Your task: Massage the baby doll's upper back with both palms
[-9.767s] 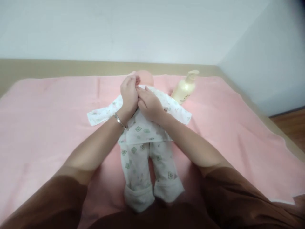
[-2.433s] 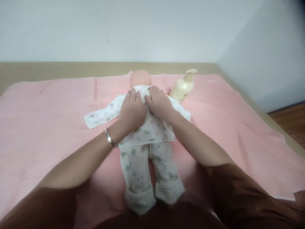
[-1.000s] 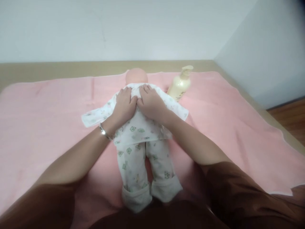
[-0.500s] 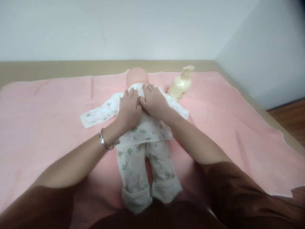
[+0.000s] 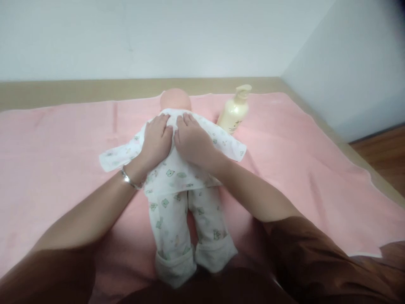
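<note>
A baby doll (image 5: 176, 99) lies on the pink cloth (image 5: 57, 177), its bald head toward the wall and its face out of sight. It wears a white printed top (image 5: 180, 177) and matching trousers (image 5: 172, 219) with turned-up cuffs. My left hand (image 5: 157, 137) rests open and flat on the left side of the doll's upper back, a silver bangle (image 5: 129, 178) around the wrist. Beside it, my right hand (image 5: 193, 139) lies open on the right side, fingers toward the neck. The two thumbs are close together near the middle.
A cream pump bottle (image 5: 236, 110) stands tilted in view just behind the doll's right-hand sleeve. The cloth covers a tan surface (image 5: 79, 90) that meets a pale wall (image 5: 190, 38). Wooden floor (image 5: 379, 156) shows at the far right.
My hands have moved slightly apart on the doll's upper back, the left one shifting left. The whole view has shifted a little, so doll and bottle appear farther left.
</note>
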`<action>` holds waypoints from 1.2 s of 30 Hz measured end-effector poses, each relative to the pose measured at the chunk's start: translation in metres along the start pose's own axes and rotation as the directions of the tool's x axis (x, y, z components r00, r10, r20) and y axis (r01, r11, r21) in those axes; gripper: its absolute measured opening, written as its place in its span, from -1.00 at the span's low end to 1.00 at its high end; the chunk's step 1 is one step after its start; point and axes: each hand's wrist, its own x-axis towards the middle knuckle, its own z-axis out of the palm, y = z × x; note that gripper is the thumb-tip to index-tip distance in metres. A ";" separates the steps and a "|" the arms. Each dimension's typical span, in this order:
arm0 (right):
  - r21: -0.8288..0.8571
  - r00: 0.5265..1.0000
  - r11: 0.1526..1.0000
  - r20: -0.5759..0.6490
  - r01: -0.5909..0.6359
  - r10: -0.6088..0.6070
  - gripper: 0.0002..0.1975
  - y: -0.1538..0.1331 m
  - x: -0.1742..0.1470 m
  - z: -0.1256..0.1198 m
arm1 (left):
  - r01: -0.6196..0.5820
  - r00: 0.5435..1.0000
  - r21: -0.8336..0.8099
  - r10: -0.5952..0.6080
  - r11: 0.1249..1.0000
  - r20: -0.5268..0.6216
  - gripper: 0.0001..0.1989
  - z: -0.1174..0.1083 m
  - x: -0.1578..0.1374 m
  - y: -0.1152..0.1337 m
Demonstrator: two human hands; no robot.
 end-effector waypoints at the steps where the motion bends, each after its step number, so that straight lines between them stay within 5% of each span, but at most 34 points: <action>1: 0.035 0.999 0.998 0.005 -0.046 0.045 -0.44 0.004 0.005 -0.001 | 0.015 1.000 0.020 -0.015 1.000 -0.004 -0.45 0.001 -0.003 0.003; 4: 0.123 0.990 0.983 0.022 -0.139 0.137 -0.42 0.016 0.018 -0.004 | 0.003 1.000 0.065 -0.001 0.998 -0.026 -0.44 0.002 -0.016 0.016; 8: 0.122 0.992 0.985 0.051 -0.122 0.117 -0.38 0.022 0.023 -0.004 | -0.089 0.996 0.088 0.088 0.992 0.025 -0.41 0.001 -0.029 0.028; 15: -0.011 0.998 0.999 0.043 0.052 -0.052 -0.42 0.025 0.015 -0.005 | 0.082 0.996 0.020 -0.082 0.996 0.030 -0.40 -0.001 -0.013 0.020; 22: -0.105 0.994 0.989 0.010 0.107 -0.107 -0.41 0.002 -0.006 -0.006 | 0.070 0.997 -0.064 -0.072 0.996 -0.029 -0.46 -0.001 -0.003 0.007; 28: -0.110 1.000 0.994 -0.017 0.021 -0.023 -0.43 -0.016 -0.020 0.000 | 0.054 0.995 -0.080 -0.060 0.995 -0.083 -0.48 0.007 -0.004 -0.002; 36: 0.082 0.993 0.992 0.076 -0.092 0.086 -0.39 0.013 0.005 -0.010 | 0.049 0.998 -0.015 -0.050 0.999 -0.047 -0.45 0.001 -0.005 0.012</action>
